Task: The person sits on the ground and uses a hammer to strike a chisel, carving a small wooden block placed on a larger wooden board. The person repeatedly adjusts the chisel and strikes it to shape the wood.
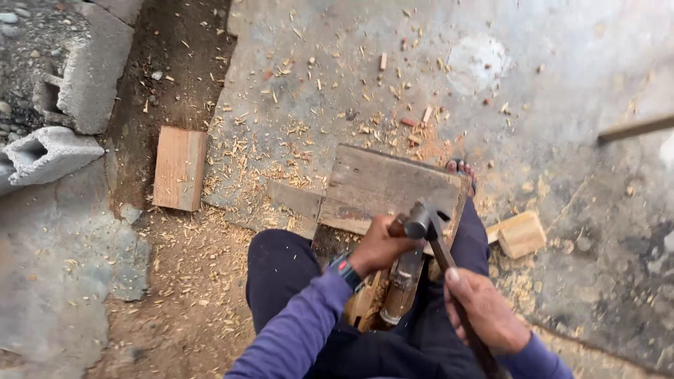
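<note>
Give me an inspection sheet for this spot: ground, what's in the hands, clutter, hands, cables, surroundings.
Surface: concrete floor beside bare dirt, strewn with wood chips.
Job's things: hammer over a wood piece held between the knees; grey board lies in front of them.
Clutter: brown block on the dirt; pale block at right; small reddish offcuts near the board.
Grips: right hand shut on the hammer handle; left hand shut on the top of the wood piece, close under the hammer head.
Cables: nothing seen.
Surroundings: concrete blocks at upper left; a stick at the right edge; toes in a sandal past the board.
</note>
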